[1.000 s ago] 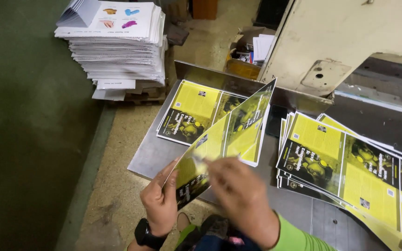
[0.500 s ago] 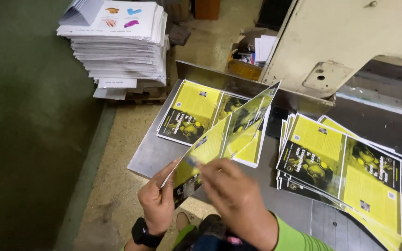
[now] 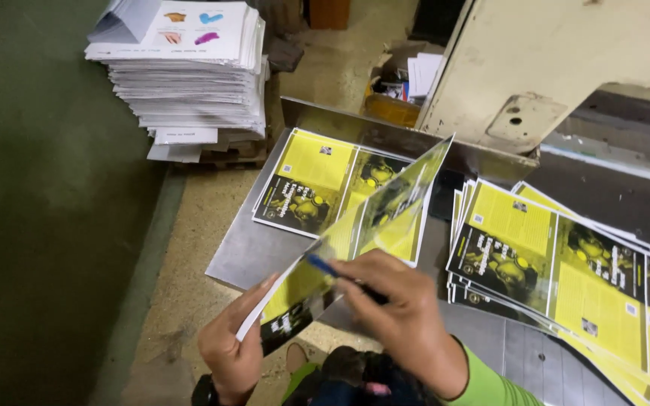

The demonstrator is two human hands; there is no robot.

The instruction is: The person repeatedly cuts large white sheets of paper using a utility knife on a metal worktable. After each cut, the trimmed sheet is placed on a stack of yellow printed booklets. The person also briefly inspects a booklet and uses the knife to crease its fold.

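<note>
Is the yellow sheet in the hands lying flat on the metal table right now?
No, the left hand and right hand hold the yellow sheet tilted up above the metal table.

covers (image 3: 588, 271) right: yellow-black print | sheets (image 3: 189, 75) upper left: white, coloured shapes | sleeve (image 3: 490, 383): lime green | floor (image 3: 47, 225) left: dark green

Grey metal table (image 3: 246, 252) with two stacks of yellow-black printed sheets (image 3: 317, 180).

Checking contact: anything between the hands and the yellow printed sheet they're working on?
Nothing visible. The left hand grips the yellow sheet's lower edge directly; the right hand presses a blue pen onto it.
</note>
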